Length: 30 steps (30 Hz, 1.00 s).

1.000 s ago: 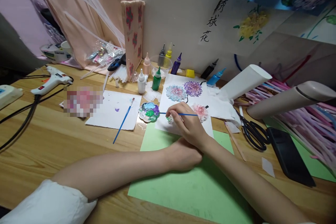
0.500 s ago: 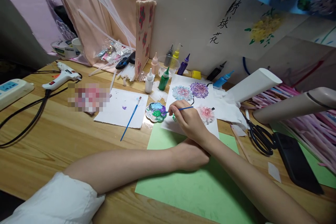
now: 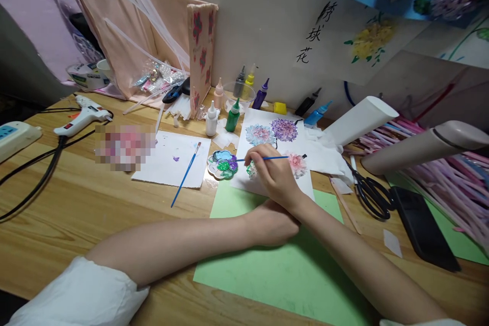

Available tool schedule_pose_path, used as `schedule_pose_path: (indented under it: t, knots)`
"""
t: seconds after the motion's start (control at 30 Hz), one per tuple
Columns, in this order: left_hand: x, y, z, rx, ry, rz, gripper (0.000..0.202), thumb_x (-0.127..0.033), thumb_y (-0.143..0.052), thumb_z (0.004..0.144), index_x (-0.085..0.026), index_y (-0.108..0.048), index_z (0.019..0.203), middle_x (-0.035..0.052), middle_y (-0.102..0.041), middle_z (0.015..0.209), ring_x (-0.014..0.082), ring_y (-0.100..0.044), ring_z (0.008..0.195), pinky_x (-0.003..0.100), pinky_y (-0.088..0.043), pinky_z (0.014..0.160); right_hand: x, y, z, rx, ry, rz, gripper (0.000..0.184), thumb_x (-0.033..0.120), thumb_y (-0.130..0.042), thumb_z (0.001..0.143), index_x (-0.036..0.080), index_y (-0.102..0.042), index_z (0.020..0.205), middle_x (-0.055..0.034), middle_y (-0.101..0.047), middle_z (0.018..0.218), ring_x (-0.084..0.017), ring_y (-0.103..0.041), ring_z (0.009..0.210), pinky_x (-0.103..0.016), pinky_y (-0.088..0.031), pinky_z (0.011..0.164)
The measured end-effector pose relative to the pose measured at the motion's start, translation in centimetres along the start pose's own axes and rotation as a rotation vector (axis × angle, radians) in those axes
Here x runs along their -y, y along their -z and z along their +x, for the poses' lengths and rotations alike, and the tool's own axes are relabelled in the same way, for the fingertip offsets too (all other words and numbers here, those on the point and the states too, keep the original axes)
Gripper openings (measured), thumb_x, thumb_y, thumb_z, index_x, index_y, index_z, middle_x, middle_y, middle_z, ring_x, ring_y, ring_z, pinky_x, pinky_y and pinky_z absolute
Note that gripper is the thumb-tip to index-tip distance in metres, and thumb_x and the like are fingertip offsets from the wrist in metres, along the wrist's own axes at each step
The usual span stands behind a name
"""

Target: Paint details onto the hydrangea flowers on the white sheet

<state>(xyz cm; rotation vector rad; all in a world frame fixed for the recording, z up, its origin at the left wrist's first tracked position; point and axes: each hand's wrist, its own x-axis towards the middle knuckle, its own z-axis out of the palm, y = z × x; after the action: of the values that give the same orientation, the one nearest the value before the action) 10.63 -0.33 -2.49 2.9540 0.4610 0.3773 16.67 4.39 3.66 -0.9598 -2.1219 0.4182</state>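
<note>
My right hand [image 3: 269, 170] is closed round a thin blue paintbrush [image 3: 277, 157], held almost level. Its tip is at the right edge of a flower-shaped palette [image 3: 212, 169] with green, purple, blue and white paint. Under the hand lies a white sheet [image 3: 248, 118] with blue, purple and pink fluffy flowers; green dabs show beside the fingers. My left hand [image 3: 273, 223] rests across a light green sheet [image 3: 282, 280], its back showing beneath my right wrist; its fingers are hidden. A second blue paintbrush [image 3: 185, 175] lies on a white paper [image 3: 160, 160] left of the palette.
Paint bottles stand behind, among them a green one [image 3: 233, 116] and a white one [image 3: 211, 119]. A glue gun [image 3: 80, 116] and its cable lie left. At right are scissors [image 3: 372, 196], a black phone [image 3: 424, 229], a grey cylinder [image 3: 424, 147] and pink-purple strips.
The brush tip has moved from the green paint to the palette's right edge. The green blob looks disturbed. The whole view has shifted slightly; my left hand stays under the right wrist.
</note>
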Motion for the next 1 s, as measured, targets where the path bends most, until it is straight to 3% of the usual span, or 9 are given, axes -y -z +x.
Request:
schedule_pose_path:
  t: [0.1,0.2,0.33,0.5,0.83,1.0]
  knots:
    - [0.0,0.1,0.2,-0.01,0.025,-0.013,0.015,-0.01,-0.053,0.083,-0.007,-0.068,0.084,0.0138,-0.068,0.082,0.0243,-0.064,0.077,0.036,-0.053,0.069,-0.9,1.5,-1.5,-0.179,-0.106,0.035,0.026,0.029,-0.035,0.098,0.023,-0.058,0.087,-0.0037,-0.063,0.083,-0.018,-0.058,0.079,-0.033,-0.044,0.073]
    - [-0.2,0.2,0.2,-0.086,0.071,0.007,0.019,-0.011,-0.049,0.085,-0.003,-0.065,0.093,0.0177,-0.067,0.09,0.0258,-0.065,0.086,0.036,-0.055,0.072,-2.5,2.8,-4.4,-0.334,-0.178,0.021,0.023,0.028,-0.037,0.096,0.023,-0.06,0.092,-0.0049,-0.063,0.09,-0.019,-0.059,0.086,-0.035,-0.045,0.074]
    - [-0.5,0.0,0.1,-0.154,0.093,0.058,0.03,-0.013,-0.045,0.089,0.003,-0.059,0.111,0.025,-0.063,0.115,0.0282,-0.062,0.107,0.038,-0.051,0.09,-4.2,3.6,-8.5,-0.47,-0.034,0.018,0.025,0.023,-0.037,0.094,0.023,-0.06,0.083,-0.0039,-0.064,0.08,-0.02,-0.06,0.078,-0.037,-0.046,0.071]
    - [-0.5,-0.4,-0.1,-0.174,0.09,0.078,0.03,-0.015,-0.046,0.09,0.002,-0.06,0.11,0.0256,-0.06,0.121,0.0285,-0.061,0.111,0.037,-0.052,0.091,-5.0,3.6,-10.6,-0.411,0.023,-0.03,0.024,0.02,-0.037,0.091,0.023,-0.059,0.084,-0.0036,-0.066,0.079,-0.02,-0.06,0.076,-0.037,-0.046,0.069]
    - [-0.4,-0.3,0.1,-0.189,0.103,0.067,0.024,-0.016,-0.045,0.091,-0.003,-0.061,0.103,0.0188,-0.066,0.107,0.0254,-0.063,0.104,0.035,-0.052,0.091,-4.7,3.5,-10.0,-0.333,0.019,-0.06,0.024,0.02,-0.035,0.091,0.024,-0.058,0.087,-0.0039,-0.068,0.08,-0.021,-0.061,0.077,-0.038,-0.046,0.07]
    - [-0.3,-0.3,0.1,-0.17,0.102,0.059,0.026,-0.017,-0.045,0.091,-0.002,-0.06,0.106,0.0193,-0.065,0.109,0.0261,-0.062,0.107,0.035,-0.051,0.092,-5.0,3.4,-10.2,-0.377,-0.022,-0.033,0.024,0.022,-0.034,0.093,0.024,-0.057,0.086,-0.0046,-0.066,0.081,-0.021,-0.06,0.078,-0.039,-0.046,0.071]
